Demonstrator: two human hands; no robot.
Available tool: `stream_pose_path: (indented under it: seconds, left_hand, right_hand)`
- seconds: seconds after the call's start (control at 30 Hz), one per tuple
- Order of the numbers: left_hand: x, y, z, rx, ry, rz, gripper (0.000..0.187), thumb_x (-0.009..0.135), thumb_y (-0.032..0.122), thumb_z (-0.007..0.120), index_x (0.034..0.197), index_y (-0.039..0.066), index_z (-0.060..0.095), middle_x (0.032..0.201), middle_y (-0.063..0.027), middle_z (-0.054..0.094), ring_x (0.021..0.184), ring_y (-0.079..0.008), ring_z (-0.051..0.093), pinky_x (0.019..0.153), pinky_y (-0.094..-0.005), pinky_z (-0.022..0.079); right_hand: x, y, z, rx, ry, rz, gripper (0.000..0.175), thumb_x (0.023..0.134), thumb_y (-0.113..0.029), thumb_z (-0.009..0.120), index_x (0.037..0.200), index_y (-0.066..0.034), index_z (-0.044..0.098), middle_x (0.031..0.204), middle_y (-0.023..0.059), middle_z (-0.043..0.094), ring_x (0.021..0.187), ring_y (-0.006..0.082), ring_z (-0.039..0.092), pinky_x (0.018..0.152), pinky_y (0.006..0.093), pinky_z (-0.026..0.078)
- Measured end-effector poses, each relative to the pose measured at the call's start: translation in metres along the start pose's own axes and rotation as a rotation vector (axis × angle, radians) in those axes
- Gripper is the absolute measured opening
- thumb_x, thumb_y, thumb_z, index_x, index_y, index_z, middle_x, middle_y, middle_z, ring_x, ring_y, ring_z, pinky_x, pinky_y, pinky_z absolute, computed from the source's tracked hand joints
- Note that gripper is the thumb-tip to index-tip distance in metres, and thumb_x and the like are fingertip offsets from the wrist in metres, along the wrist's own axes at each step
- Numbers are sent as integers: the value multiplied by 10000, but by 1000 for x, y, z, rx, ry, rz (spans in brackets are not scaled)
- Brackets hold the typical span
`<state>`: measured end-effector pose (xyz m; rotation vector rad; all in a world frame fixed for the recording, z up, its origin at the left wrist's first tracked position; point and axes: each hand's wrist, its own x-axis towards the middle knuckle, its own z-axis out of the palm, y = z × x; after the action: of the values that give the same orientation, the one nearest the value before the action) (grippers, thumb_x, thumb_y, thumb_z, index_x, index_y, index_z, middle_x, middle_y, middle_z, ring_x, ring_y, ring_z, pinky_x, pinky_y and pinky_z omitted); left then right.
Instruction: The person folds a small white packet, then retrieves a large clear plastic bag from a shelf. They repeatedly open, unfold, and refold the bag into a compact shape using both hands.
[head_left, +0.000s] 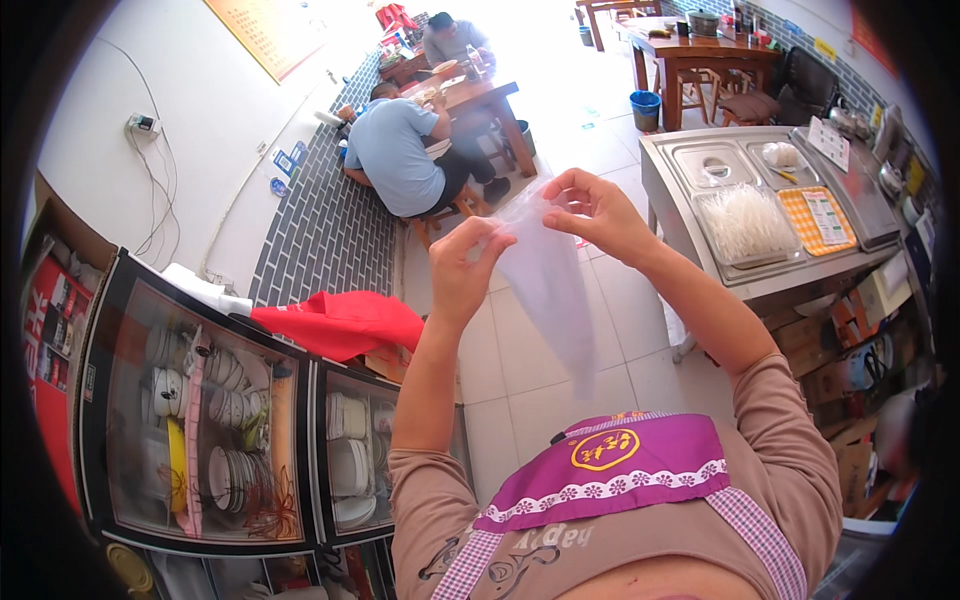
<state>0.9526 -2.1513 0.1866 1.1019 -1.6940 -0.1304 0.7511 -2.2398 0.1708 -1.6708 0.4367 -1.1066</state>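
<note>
A thin translucent plastic bag (551, 300) hangs down between my two raised hands over the tiled floor. My left hand (469, 259) pinches one side of its upper edge between thumb and fingertips. On the other side, my right hand (596, 214) grips the upper edge, its fingers curled and the thumb below them. The bag narrows towards its lower end, which hangs above the purple apron (607, 465) on my chest. Whether the mouth of the bag is parted cannot be told.
A glass-doored cabinet (307, 450) with stacked dishes and a red cloth (345, 322) stand at left. On the steel counter (652, 176) at right sits a tray of white strips (742, 221). Two people sit at a wooden table (487, 94) ahead, beside a stool (469, 201).
</note>
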Motion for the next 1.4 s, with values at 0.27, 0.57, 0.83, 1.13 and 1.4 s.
stream_pose_path:
  seconds: [0.27, 0.57, 0.83, 1.13, 1.4]
  left_hand:
    - [8, 2, -7, 115, 5, -51, 127, 803, 64, 744, 811, -2, 635, 735, -67, 648, 664, -124, 588, 629, -263, 458]
    - [4, -1, -5, -48, 60, -92, 152, 813, 47, 734, 883, 7, 606, 715, -38, 629, 641, -88, 554, 616, -240, 441]
    - [0, 0, 25, -634, 310, -337, 127, 837, 24, 715, 934, -15, 644, 803, -56, 682, 783, -140, 657, 749, -246, 504]
    - [-13, -23, 43, -548, 181, -401, 160, 841, 27, 708, 990, -28, 685, 847, -35, 702, 768, -97, 640, 709, -223, 499]
    - [-19, 1, 54, 3, 386, -64, 521, 752, 151, 809, 1187, 25, 550, 1104, -133, 594, 950, -221, 619, 804, -330, 483]
  right_hand:
    - [5, 7, 4, 23, -32, -2, 169, 852, -158, 732, 814, -43, 614, 924, 35, 634, 881, 111, 597, 810, 251, 495]
    - [5, -1, 8, 116, 19, 76, 194, 852, -112, 737, 776, -69, 563, 815, -20, 604, 784, 53, 568, 698, 196, 454]
    - [14, 7, 6, 58, 83, -12, 261, 841, -78, 740, 1001, -61, 535, 842, -6, 601, 794, 45, 564, 685, 195, 457]
    - [16, -15, -13, -375, -69, -77, 614, 765, -169, 762, 1302, -69, 481, 862, 75, 638, 853, 178, 622, 856, 323, 482]
    - [12, -39, -5, -841, -123, -114, 251, 778, -226, 709, 872, -18, 604, 813, 171, 667, 822, 354, 649, 746, 389, 507]
